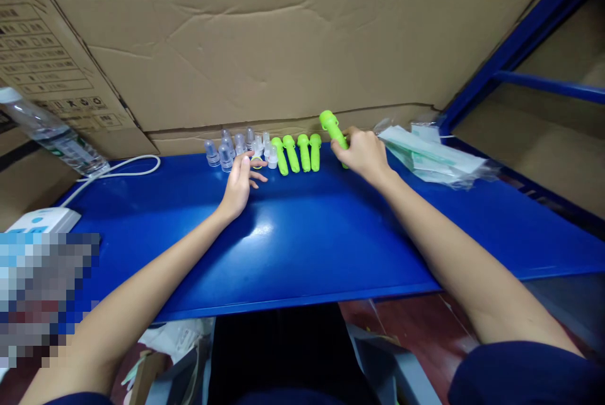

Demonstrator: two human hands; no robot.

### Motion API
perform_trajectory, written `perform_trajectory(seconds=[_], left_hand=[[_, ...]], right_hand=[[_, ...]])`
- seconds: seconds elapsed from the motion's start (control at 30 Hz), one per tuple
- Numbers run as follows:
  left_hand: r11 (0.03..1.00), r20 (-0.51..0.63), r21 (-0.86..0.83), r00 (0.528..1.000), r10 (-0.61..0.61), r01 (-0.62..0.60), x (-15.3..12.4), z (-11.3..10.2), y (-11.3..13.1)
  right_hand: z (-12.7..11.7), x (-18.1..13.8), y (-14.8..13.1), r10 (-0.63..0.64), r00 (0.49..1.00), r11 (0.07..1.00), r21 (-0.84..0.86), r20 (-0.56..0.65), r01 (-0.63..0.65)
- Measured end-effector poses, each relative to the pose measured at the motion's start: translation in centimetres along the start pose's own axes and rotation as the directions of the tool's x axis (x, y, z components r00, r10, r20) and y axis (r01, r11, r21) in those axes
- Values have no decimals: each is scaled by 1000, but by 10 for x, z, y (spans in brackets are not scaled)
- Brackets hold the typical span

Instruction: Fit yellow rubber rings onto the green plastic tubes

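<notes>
My right hand (363, 154) is closed around a lime-green tube with a rounded cap (329, 120), tilted with its capped end up and to the left. To its left, several similar lime-green tubes (305, 153) lie side by side near the back of the table. My left hand (240, 188) has its fingers apart, close to a group of small clear plastic bottle-like pieces (225, 157). A thin yellow-green ring shape (256, 163) shows by its fingertips; whether they touch it I cannot tell.
The blue table (283, 247) backs onto a cardboard wall (265, 46). At the right lie clear plastic packets (435, 153) beside a blue metal frame (501, 39). A water bottle (57, 140), a white cable (137, 165) and a power strip (47, 222) are at the left.
</notes>
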State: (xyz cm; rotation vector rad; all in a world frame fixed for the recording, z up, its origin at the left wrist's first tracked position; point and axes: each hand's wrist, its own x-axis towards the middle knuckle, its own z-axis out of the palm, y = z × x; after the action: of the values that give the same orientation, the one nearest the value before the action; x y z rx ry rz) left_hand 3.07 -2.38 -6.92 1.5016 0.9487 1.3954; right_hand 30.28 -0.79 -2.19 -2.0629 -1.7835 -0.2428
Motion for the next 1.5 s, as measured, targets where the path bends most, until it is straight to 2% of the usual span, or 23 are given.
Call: perform_trajectory(seconds=[0.17, 0.3, 0.53, 0.77, 0.87, 0.97, 1.07, 1.17, 1.23, 1.3, 1.5], left_hand=[[1000, 8, -4, 1000, 3, -3, 0, 0, 0], [1000, -3, -2, 1000, 17, -17, 3, -2, 0], [999, -97, 5, 995, 37, -36, 13, -11, -7], [999, -97, 11, 995, 36, -36, 15, -12, -9], [1000, -103, 15, 994, 29, -28, 16, -12, -12], [992, -102, 125, 994, 40, -27, 17, -16, -15], [909, 21, 403, 994, 109, -108, 15, -22, -13], [657, 243, 707, 962, 122, -262, 10, -27, -6], [546, 321, 779, 944, 75, -309, 7, -29, -3], [517, 351, 794, 936, 37, -319, 7, -29, -2], [510, 361, 808, 932, -31, -296, 12, -33, -9]], right_hand=[[6, 2, 4, 73, 993, 996, -65, 89, -67], [9, 2, 4, 92, 988, 993, -83, 121, -82], [13, 4, 8, 101, 984, 993, -80, 144, -90], [22, 4, 6, 122, 973, 992, -69, 198, -110], [26, 2, 2, 126, 976, 990, -79, 176, -114], [29, 0, 0, 124, 980, 989, -97, 153, -110], [31, -2, -2, 106, 981, 988, -131, 161, -85], [31, -3, -3, 82, 981, 988, -141, 176, -57], [31, -3, -3, 70, 983, 991, -123, 169, -49], [29, -2, -2, 64, 989, 994, -99, 137, -51], [23, 4, 10, 110, 994, 993, -46, 30, -108]])
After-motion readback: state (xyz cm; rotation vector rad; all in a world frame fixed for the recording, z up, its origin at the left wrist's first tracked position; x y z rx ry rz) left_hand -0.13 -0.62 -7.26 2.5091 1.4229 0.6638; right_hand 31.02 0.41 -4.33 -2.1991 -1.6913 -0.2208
